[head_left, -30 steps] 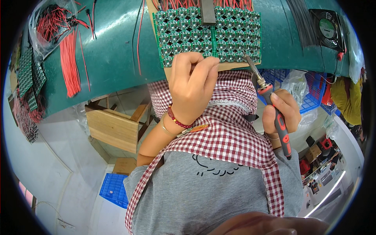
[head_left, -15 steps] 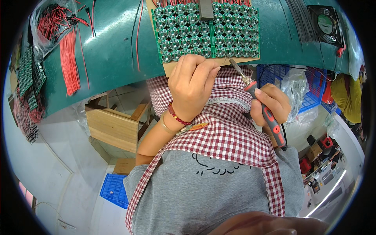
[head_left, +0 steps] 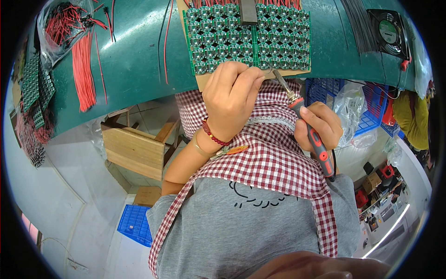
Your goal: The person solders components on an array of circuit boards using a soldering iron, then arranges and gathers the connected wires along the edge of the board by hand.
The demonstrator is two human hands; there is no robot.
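Observation:
My right hand (head_left: 324, 122) grips a grey and red soldering iron (head_left: 318, 144) like a pen. Its tip points up and left, close to the front edge of a panel of green circuit boards (head_left: 223, 42). Beside that edge, my left hand (head_left: 230, 97) is closed in a pinch on a thin wire (head_left: 268, 70), whose end shows near the iron's tip. Whether tip and wire touch is too small to tell. Under the panel lies a cardboard sheet (head_left: 203, 82), and a dark metal bar (head_left: 248, 13) rests across the boards. Red wires stick out at the panel's far side.
The green mat (head_left: 134, 60) carries a bundle of red wires (head_left: 84, 72) and a plastic bag (head_left: 62, 30) of wires at left. Black wires (head_left: 360, 28) and a black fan (head_left: 388, 31) are at right. A blue crate (head_left: 369, 109) and wooden stool (head_left: 132, 151) stand below.
My left hand has shifted slightly right, and the thin wire shows more clearly by the iron's tip. The right hand with the iron has moved slightly left and down.

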